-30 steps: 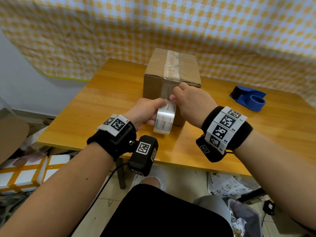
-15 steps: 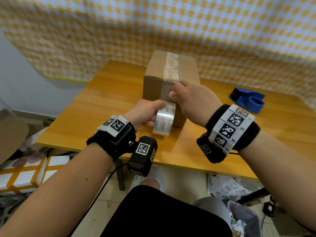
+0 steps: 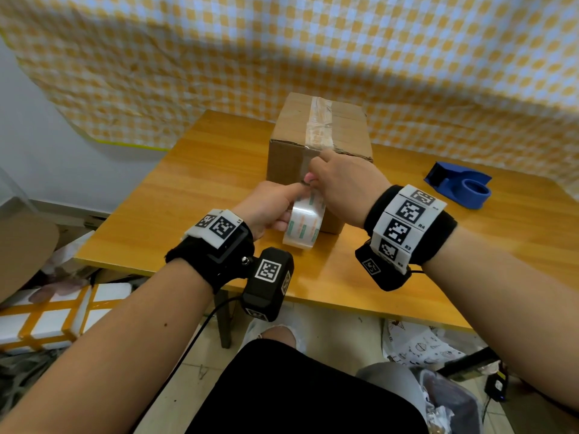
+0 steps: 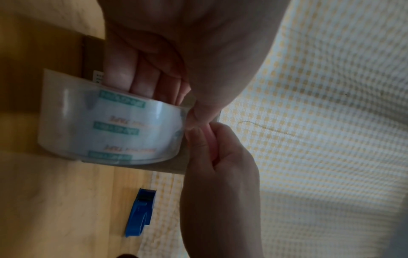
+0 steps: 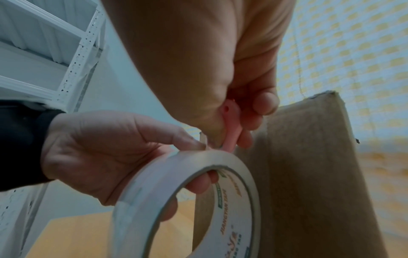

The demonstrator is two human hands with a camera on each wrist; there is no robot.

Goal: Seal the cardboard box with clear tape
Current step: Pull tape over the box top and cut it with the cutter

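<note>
The brown cardboard box (image 3: 291, 145) stands on the wooden table (image 3: 188, 183), with a strip of clear tape (image 3: 318, 120) along its top seam. My left hand (image 3: 269, 205) grips the clear tape roll (image 3: 302, 225) just in front of the box, fingers through the core (image 5: 198, 185) and thumb on the outer face. My right hand (image 3: 341, 186) is at the box's front face above the roll and pinches a small pink tool (image 5: 229, 125), whose tip meets the tape beside my left thumb. The roll (image 4: 110, 125) shows green and orange print.
A blue tape dispenser (image 3: 460, 186) lies on the table to the right of the box. A checked yellow cloth (image 3: 407, 73) hangs behind. Boxes (image 3: 53, 317) and bags (image 3: 419, 349) clutter the floor under the table's front edge. White shelving (image 5: 44, 52) stands to the left.
My right hand has edged a little up and left along the box front. My left hand still holds the roll in about the same place.
</note>
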